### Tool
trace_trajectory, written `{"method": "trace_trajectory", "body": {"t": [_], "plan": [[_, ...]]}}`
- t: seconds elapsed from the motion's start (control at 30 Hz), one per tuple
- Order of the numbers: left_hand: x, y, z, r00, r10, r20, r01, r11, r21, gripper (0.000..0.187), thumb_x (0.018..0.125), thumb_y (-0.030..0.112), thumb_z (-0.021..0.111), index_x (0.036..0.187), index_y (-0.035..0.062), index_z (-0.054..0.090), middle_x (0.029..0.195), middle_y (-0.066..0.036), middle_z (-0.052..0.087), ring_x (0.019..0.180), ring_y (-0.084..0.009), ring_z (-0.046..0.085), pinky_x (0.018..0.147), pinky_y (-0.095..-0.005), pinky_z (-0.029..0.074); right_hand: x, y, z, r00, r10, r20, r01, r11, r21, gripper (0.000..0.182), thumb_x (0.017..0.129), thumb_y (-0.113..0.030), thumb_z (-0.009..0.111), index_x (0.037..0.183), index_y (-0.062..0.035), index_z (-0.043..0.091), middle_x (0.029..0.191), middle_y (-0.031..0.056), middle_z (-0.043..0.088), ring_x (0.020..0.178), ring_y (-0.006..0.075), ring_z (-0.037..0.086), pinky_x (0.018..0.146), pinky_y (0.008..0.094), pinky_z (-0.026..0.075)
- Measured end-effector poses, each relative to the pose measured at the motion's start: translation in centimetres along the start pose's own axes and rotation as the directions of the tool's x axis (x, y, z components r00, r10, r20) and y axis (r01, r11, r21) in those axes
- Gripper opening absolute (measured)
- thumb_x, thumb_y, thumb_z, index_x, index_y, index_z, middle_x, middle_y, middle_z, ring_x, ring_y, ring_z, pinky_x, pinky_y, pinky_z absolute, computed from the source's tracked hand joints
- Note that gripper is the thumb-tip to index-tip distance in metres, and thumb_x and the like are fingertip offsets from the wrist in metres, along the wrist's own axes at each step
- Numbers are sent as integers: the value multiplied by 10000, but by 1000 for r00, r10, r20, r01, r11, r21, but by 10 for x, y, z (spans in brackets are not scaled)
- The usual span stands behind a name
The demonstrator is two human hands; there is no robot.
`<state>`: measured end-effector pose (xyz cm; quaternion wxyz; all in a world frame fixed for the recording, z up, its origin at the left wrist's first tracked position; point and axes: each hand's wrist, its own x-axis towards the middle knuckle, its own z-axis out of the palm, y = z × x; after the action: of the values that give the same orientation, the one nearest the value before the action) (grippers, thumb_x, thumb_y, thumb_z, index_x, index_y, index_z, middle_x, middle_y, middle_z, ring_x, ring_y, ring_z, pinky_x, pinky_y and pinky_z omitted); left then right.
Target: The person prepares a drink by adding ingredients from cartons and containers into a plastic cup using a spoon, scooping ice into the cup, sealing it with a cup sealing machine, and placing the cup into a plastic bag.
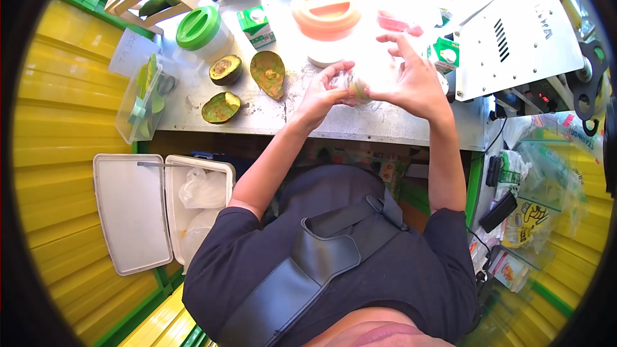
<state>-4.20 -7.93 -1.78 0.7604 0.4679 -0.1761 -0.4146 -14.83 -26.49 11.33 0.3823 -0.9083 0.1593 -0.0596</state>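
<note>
Above the front edge of the metal counter, my left hand (323,95) is closed around a small clear plastic item (355,86) with something yellowish at its side. Glare hides its exact kind; it may be a cup or a wrapper. My right hand (416,85) has its fingers spread, with the thumb tip at or against the item's right side. Left of my hands lie a scooped avocado skin (267,74), a second partly scooped avocado half (222,108) and an avocado half with its pit (225,69).
Behind my hands stands an orange-lidded jug (326,13). A green-lidded jug (199,29) and a green-white carton (256,26) are at left, another carton (445,54) at right. A metal machine (520,38) flanks the counter (289,119). An open cooler (199,196) sits below left.
</note>
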Motion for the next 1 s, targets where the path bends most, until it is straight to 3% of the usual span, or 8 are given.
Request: {"method": "trace_trajectory", "body": {"t": [0.13, 0.27, 0.37, 0.47, 0.63, 0.7, 0.77, 1.0], "plan": [[-16, 22, 2, 998, 70, -2, -68, 963, -261, 723, 898, 18, 732, 1546, -18, 413, 1394, -192, 582, 1010, -192, 714, 811, -330, 621, 1, 10, 20, 983, -184, -26, 178, 971, -159, 863, 616, -362, 861, 1386, -169, 523, 1137, 195, 737, 1040, 396, 733, 916, 463, 570], [-26, 26, -26, 991, 118, 62, -126, 981, 149, 912, 828, 131, 843, 1593, 23, 357, 1492, -180, 523, 1201, -231, 658, 922, -359, 576, 0, 10, 25, 997, -75, 2, 73, 974, -215, 870, 610, -371, 854, 1393, -190, 521, 1098, 175, 737, 986, 391, 733, 883, 482, 567], [-11, -30, -37, 822, 508, 256, -456, 318, 831, 1004, 750, 316, 952, 1553, 40, 416, 1479, -159, 570, 1164, -303, 693, 1024, -441, 545, 1, 6, 30, 996, -86, -14, 81, 971, -226, 873, 612, -368, 850, 1401, -194, 518, 1112, 171, 734, 986, 387, 733, 888, 483, 566], [11, -59, -9, 943, 328, 56, -297, 755, 584, 860, 747, 325, 948, 1457, 50, 548, 1379, -125, 666, 1245, -267, 666, 1063, -440, 518, 1, 0, 40, 995, -95, 7, 94, 972, -217, 889, 614, -381, 859, 1411, -193, 513, 1143, 173, 735, 1014, 389, 730, 925, 472, 563], [43, -89, -20, 927, 355, 120, -348, 698, 626, 710, 821, 307, 900, 1410, 57, 595, 1352, -102, 672, 1263, -237, 632, 1081, -409, 504, 3, 17, 52, 988, -151, -34, 135, 948, -289, 908, 668, -446, 912, 1453, -195, 531, 1256, 236, 702, 1126, 386, 722, 956, 451, 575], [47, -98, -25, 917, 346, 197, -389, 672, 630, 720, 859, 276, 877, 1457, 45, 549, 1407, -118, 622, 1284, -245, 598, 1092, -399, 494, 3, 24, 40, 1000, -18, 18, 18, 1000, 15, 826, 822, -417, 861, 1529, -181, 507, 1309, 229, 685, 1150, 362, 720, 964, 434, 580], [45, -106, -28, 898, 395, 194, -332, 321, 887, 701, 850, 250, 879, 1447, 51, 571, 1419, -109, 623, 1297, -247, 590, 1124, -404, 467, 11, 62, 44, 998, 2, -58, -3, 1000, -24, 760, 887, -358, 813, 1551, -172, 494, 1318, 231, 683, 1137, 354, 724, 964, 429, 583], [42, -85, -25, 972, 160, 171, -233, 729, 644, 740, 807, 253, 915, 1440, 58, 585, 1451, -111, 606, 1360, -256, 542, 1180, -421, 406, 15, 118, 65, 973, 142, 185, -219, 828, 516, 566, 1003, -158, 713, 1519, -52, 507, 1054, 111, 760, 963, 134, 739, 815, 310, 605]]}}
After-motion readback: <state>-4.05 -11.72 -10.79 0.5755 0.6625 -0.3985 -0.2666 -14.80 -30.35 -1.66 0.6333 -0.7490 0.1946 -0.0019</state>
